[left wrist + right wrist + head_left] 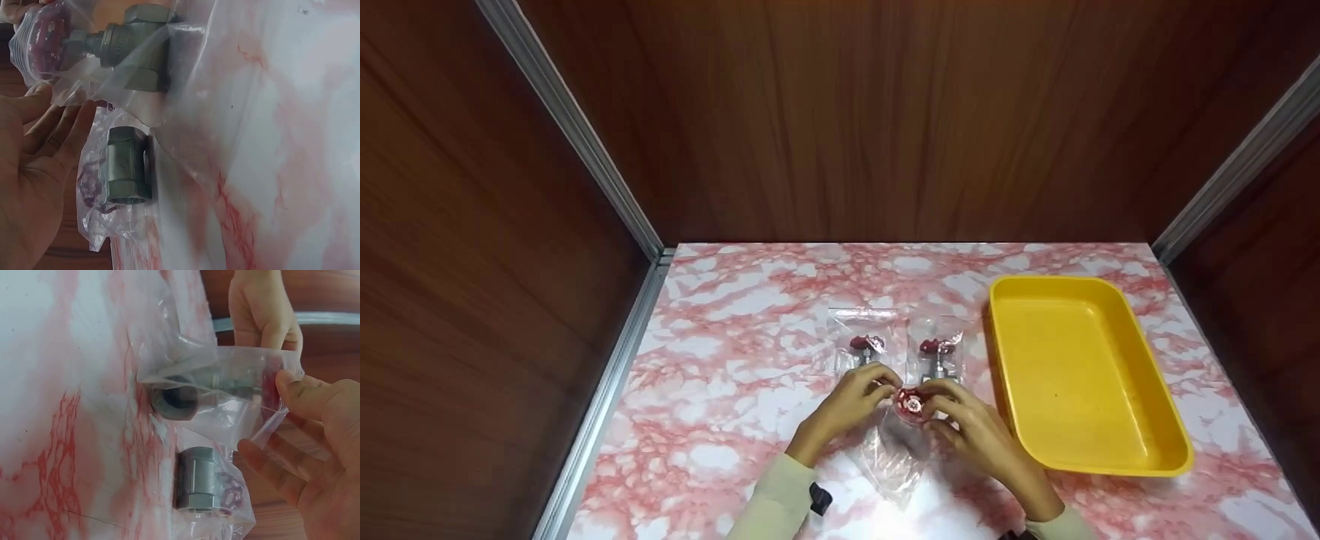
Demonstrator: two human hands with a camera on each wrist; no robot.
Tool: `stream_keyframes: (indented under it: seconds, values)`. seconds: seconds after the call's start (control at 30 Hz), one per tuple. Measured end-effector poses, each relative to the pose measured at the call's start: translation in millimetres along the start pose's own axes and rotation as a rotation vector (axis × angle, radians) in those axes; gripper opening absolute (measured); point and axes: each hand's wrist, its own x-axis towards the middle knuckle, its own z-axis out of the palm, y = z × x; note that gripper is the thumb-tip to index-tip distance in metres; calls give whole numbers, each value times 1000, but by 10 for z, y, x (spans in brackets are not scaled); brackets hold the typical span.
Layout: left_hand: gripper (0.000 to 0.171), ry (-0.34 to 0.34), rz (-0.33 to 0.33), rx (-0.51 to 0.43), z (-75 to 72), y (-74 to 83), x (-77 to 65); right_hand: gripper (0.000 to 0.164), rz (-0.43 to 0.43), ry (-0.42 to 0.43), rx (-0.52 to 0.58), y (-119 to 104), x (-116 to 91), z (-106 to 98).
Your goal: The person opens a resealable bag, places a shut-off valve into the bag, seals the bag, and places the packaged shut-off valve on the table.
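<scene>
A gate valve [912,405] with a red handwheel stands upright inside a clear plastic bag [891,466], wheel toward the head camera. My left hand [851,401] pinches the bag at the wheel's left edge. On the wheel's right edge, my right hand [973,427] holds the bag, its thumb against the wheel in the right wrist view. The grey metal body [175,402] shows through the plastic below the wheel. Just beyond the hands lie two more bagged valves with red wheels, a left valve [866,345] and a right valve [937,347].
To the right is a yellow tray [1174,442], close beside the right-hand bagged valve. The tabletop [712,375] has a red and white marbled pattern. Brown wood-look panels [840,120] with metal edge rails [585,142] enclose the back and sides.
</scene>
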Motion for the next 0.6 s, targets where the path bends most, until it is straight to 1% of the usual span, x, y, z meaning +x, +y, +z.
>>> stream_keyframes:
  seconds: [0.1, 0.2, 0.33, 0.5, 0.6]
  values:
    - [9, 22, 12, -51, -10, -7, -30, 27, 0, 5, -9, 18, 6, -2]
    - [9, 45, 38, -83, -23, -22, -60, 29, -28, 31, -12, 20, 22, -1]
    - [8, 79, 79, -86, -44, -40, -92, 27, -62, 49, 32, 25, 51, -10]
    - [8, 106, 120, -96, -80, -38, -129, 27, -58, 38, 102, 27, 95, -39]
    - [9, 124, 128, -96, -114, -24, -149, 27, -46, 28, 129, 33, 128, -72]
